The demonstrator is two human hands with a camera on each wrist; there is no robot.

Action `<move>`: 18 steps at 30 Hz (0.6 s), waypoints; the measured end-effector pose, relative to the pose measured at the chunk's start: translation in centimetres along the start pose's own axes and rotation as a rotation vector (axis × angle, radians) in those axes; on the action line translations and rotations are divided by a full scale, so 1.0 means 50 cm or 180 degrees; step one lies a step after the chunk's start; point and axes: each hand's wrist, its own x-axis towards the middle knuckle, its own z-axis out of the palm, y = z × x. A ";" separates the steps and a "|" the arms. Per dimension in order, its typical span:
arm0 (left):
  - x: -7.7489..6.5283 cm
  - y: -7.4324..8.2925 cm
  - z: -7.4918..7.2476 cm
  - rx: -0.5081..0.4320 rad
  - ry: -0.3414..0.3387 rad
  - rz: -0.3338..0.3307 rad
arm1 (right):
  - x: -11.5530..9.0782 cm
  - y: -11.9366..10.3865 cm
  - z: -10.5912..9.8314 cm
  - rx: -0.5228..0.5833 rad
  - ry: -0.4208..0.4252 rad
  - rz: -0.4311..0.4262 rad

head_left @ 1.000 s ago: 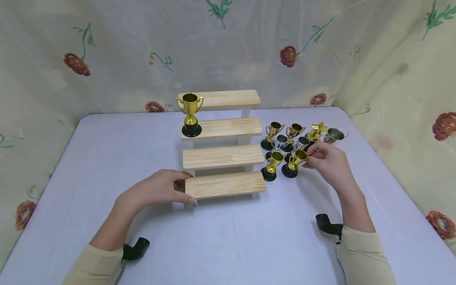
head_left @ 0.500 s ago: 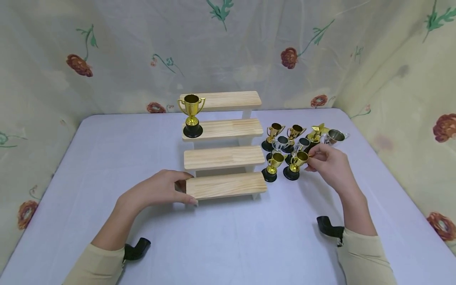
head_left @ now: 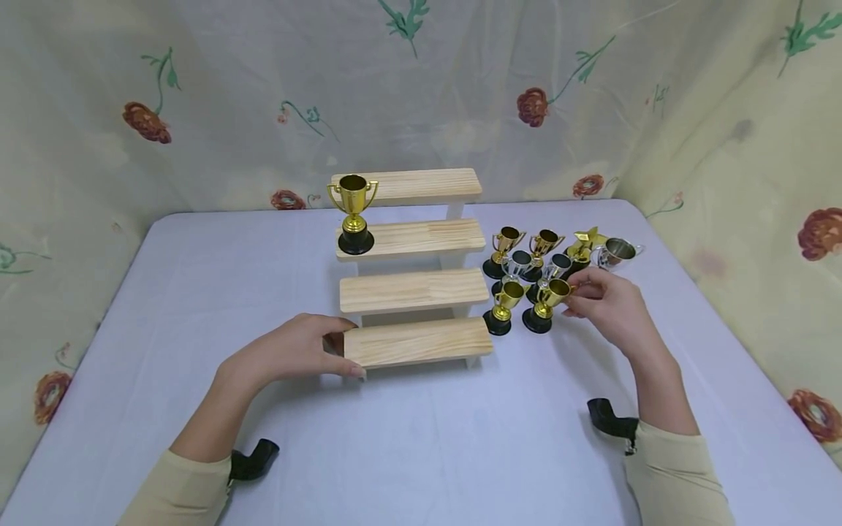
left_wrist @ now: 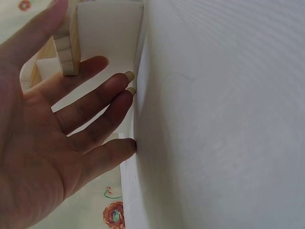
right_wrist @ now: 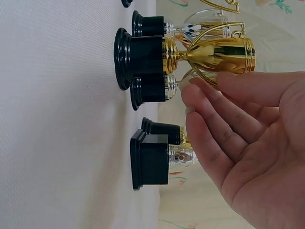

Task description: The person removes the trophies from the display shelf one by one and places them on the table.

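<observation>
In the head view, a wooden display riser (head_left: 418, 342) with stepped shelves stands mid-table. My left hand (head_left: 289, 348) grips the left end of its lowest shelf, thumb at the front and index finger behind. In the left wrist view the other fingers (left_wrist: 102, 119) extend beside the white side panel. My right hand (head_left: 608, 303) pinches a handle of a small gold trophy cup (head_left: 541, 310), between thumb and index finger. The trophy is upright, its black base on or very near the cloth. A larger gold trophy (head_left: 354, 212) stands at the left end of the third shelf up.
Beside the held cup stands another gold cup (head_left: 501, 310). Behind are silver cups (head_left: 518, 264), bronze-gold cups (head_left: 505, 245), a gold star trophy (head_left: 582, 247) and a larger silver cup (head_left: 617, 252). White cloth (head_left: 421, 453) covers the table; floral curtains (head_left: 421, 95) hang around it.
</observation>
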 end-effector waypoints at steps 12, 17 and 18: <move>-0.002 0.004 0.003 -0.0014 0.0005 0.0000 | -0.010 0.000 -0.014 -0.0099 0.0080 -0.0145; -0.002 0.005 0.000 0.0054 0.0009 0.0025 | -0.014 -0.002 -0.022 -0.0121 0.0089 -0.0165; -0.001 0.005 -0.001 0.0065 0.0005 0.0036 | -0.015 -0.003 -0.024 -0.0127 0.0087 -0.0163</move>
